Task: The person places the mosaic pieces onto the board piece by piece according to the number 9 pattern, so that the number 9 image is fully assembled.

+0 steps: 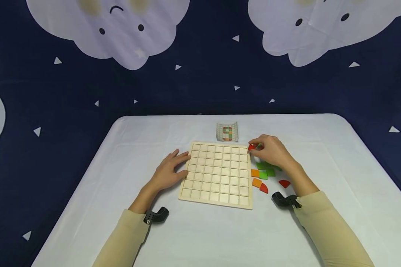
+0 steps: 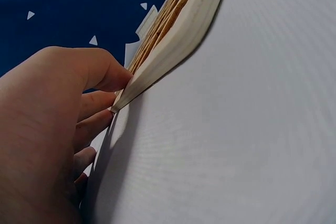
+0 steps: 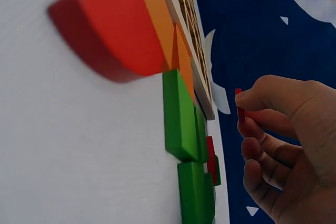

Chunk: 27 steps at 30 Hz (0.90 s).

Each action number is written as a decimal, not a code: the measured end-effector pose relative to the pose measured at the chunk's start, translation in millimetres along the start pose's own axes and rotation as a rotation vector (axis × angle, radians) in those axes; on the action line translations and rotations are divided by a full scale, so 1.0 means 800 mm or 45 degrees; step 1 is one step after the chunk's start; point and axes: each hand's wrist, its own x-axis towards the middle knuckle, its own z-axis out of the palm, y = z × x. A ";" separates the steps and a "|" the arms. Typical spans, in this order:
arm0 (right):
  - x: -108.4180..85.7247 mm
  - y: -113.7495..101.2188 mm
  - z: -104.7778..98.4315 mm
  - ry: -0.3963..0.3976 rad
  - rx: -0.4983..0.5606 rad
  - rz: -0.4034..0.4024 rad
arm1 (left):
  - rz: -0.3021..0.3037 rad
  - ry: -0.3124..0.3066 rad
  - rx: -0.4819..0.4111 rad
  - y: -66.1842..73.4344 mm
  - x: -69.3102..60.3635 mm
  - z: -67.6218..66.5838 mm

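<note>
A square wooden grid board lies on the white table. My left hand rests at its left edge, fingers and thumb spread and touching the rim; the left wrist view shows the thumb on the board's edge. My right hand pinches a small red piece between thumb and fingers, above the table by the board's far right corner. Near that hand lie green squares, orange squares and red quarter-circle pieces.
Behind the board lies a small pattern card printed with a coloured figure on a grid. The loose pieces sit close along the board's right side. A dark blue cloth with clouds hangs behind the table.
</note>
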 end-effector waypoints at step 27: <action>0.021 -0.035 0.018 -0.036 0.006 -0.047 | -0.007 -0.009 0.012 -0.004 -0.001 0.000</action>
